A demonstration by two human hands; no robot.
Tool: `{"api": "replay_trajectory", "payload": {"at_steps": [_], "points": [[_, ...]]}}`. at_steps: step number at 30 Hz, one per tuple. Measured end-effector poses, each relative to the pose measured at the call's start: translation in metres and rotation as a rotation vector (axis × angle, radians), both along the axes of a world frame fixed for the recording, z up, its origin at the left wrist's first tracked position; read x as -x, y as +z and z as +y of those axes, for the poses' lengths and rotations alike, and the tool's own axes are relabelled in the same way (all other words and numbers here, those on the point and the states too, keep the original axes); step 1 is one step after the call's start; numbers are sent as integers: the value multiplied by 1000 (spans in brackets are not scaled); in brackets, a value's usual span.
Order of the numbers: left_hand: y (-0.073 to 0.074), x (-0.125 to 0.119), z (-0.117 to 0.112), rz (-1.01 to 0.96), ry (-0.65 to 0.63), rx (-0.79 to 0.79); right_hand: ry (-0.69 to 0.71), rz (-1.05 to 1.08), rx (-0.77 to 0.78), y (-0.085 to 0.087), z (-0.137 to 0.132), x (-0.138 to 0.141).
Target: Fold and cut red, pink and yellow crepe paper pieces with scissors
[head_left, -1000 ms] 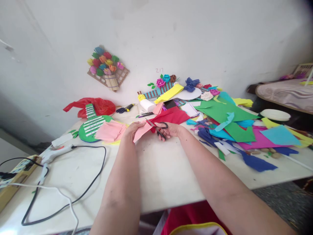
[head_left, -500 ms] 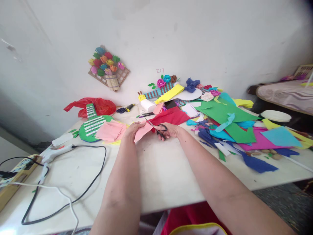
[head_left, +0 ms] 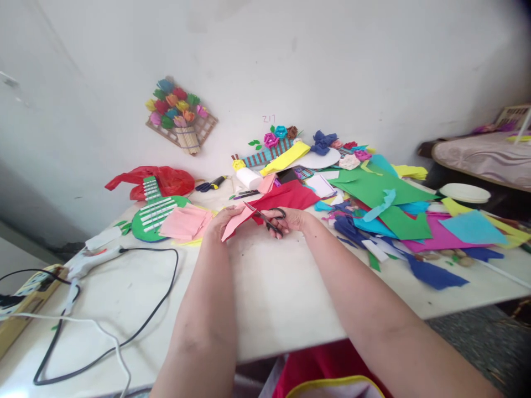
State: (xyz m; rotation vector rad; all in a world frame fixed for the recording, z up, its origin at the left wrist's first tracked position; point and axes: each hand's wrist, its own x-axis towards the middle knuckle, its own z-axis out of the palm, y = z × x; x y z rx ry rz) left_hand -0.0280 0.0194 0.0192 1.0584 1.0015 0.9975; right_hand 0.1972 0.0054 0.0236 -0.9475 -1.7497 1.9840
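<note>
My left hand is closed on a piece of pink crepe paper, whose free edge points toward me. In my right hand are black-handled scissors, fingers through the loops. Their blades reach left to the upper edge of the pink paper. Just left of my left hand, folded pink paper lies over a green guitar-shaped cutout with white strips. A red sheet of paper lies behind the scissors.
A glue gun with a looping black cord lies at left by a power strip. A red plastic bag and pliers lie farther back. Coloured paper, including a green sheet, covers the right side.
The scissors have opened wider at the paper's edge. The pink paper now shows as a narrower, tilted piece in my left hand. The view has shifted slightly.
</note>
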Motion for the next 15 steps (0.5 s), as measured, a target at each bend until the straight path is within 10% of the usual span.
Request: {"api": "replay_trajectory", "payload": {"at_steps": [15], "points": [[0, -9, -3, 21, 32, -17, -72, 34, -49, -8, 3, 11]]}}
